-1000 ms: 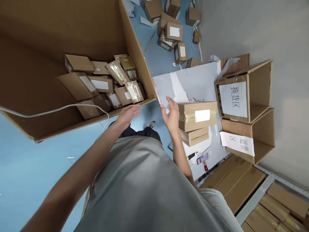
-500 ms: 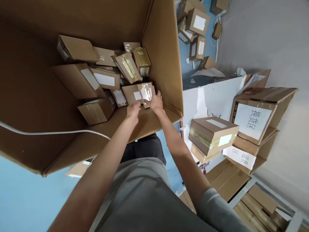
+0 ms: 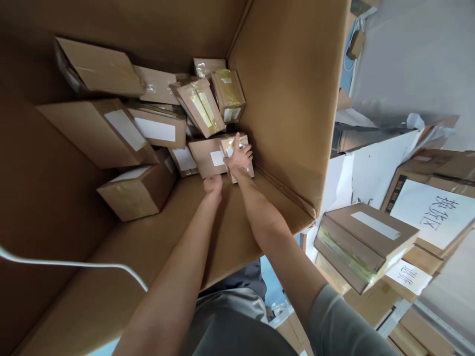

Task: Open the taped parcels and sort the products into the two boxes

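Inside a big open carton [image 3: 289,99], my right hand [image 3: 240,157] lies with spread fingers on the face of a small taped cardboard box [image 3: 249,170] in the near right corner. Just left of it, my left hand [image 3: 213,187] is closed, fingers curled in; whatever they hold, if anything, is hidden. That hand is at the lower edge of a cardboard box with a white label [image 3: 204,154]. Farther in, a box with yellowish tape [image 3: 200,106] leans over its neighbours, beside another taped box [image 3: 229,91].
Several more boxes fill the carton's left side, including a long labelled box [image 3: 89,128] and a squarish box [image 3: 137,193]. A white cable [image 3: 74,263] crosses the carton's near left. Outside to the right are a taped box [image 3: 365,242] and cartons with handwritten paper signs [image 3: 430,212].
My view has moved closer over the carton. My right hand stays on the small taped box, fingers spread wider. My left hand has drawn slightly back from the labelled box and curled more tightly.
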### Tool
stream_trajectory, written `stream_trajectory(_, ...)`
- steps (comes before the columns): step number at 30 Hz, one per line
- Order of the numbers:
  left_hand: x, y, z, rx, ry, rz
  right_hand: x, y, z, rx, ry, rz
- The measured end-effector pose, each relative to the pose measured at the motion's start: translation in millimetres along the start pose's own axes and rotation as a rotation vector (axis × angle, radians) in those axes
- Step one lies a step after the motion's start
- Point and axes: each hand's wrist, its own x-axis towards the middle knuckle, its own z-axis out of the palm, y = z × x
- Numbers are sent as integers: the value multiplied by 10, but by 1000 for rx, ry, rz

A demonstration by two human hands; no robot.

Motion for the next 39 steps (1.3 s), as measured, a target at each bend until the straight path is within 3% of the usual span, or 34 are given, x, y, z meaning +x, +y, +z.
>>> stream_trajectory(3, -170, 70, -62, 69, 159, -59, -169, -16, -147, 18, 15, -7)
stream_trajectory(7, -645, 382, -139, 110, 206, 20, -612, -128, -482, 96, 83, -43)
stream_trajectory(10, -1111, 692, -196, 82, 221, 196, -1134, -217, -865, 235, 146, -144)
stream_trajectory(14, -1929, 986, -301, 4, 185, 580, -2117, -138, -1537, 316, 286, -201)
stream_trajectory(18, -3077, 963, -343, 49, -4, 949, -3218, 365, -2152, 380, 513, -168)
stream_trajectory(20, -3697, 833, -284, 113, -152, 1108, -3727, 769, -2361, 376, 592, -138)
stream_trajectory(23, -4508, 546, -82, 218, -384, 1237, -4418, 1476, -2522, 323, 786, -60)
stream_trajectory(27, -5206, 90, 325, 359, -782, 1234, -5185, 2458, -2475, 294, 1080, 204)
stream_trajectory(31, -5486, -330, 789, 555, -1107, 1184, -5676, 3437, -2154, 331, 1248, 469)
stream_trajectory(34, -5477, -541, 1194, 672, -1105, 1197, -5792, 4152, -1794, 405, 1283, 701)
stream_trajectory(37, -5314, -613, 1672, 721, -935, 1202, -5679, 4798, -1446, 473, 1207, 914)
stream_trajectory(39, -5128, -559, 2004, 738, -830, 1226, -5506, 5164, -1269, 536, 1105, 982)
